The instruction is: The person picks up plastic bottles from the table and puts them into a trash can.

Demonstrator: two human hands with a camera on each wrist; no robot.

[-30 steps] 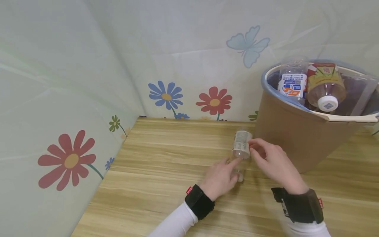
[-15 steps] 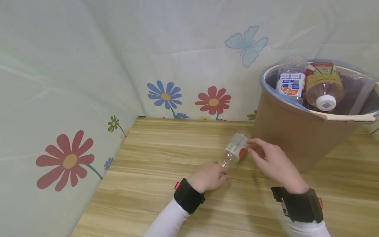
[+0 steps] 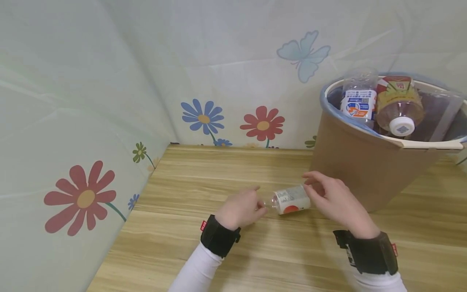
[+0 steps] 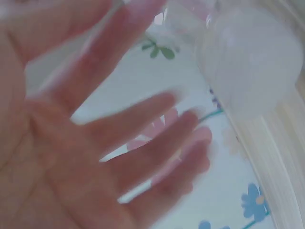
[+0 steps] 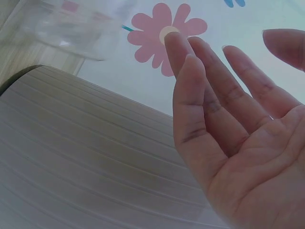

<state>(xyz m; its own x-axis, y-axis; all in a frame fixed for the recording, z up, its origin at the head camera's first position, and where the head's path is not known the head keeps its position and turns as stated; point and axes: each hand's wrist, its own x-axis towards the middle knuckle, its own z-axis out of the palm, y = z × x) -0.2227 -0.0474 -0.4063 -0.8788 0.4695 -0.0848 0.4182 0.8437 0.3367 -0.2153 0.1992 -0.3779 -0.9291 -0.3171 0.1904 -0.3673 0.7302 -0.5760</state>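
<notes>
A clear plastic bottle [image 3: 292, 199] with a white label and a red patch lies on its side on the wood-grain table, its neck pointing left. My left hand [image 3: 238, 209] pinches the neck end between thumb and index finger. The left wrist view shows the white cap [image 4: 252, 62] close by, while the other fingers spread loosely. Beside the bottle's base hovers my right hand [image 3: 332, 198], fingers gently bent. The right wrist view shows nothing between them, with the bottle's blurred clear end [image 5: 71, 33] some way off.
A brown bin [image 3: 357, 166] with a blue liner stands right behind my right hand. Inside it are a blue-and-white labelled bottle [image 3: 359, 101] and a capped bottle with a yellow-red label [image 3: 399, 101]. A flower-printed cloth [image 3: 233, 73] hangs behind the table [image 3: 189, 194].
My left hand has moved left, swinging the bottle's neck from pointing toward me to pointing left. The bottle's base has come nearer. My right hand has barely moved.
</notes>
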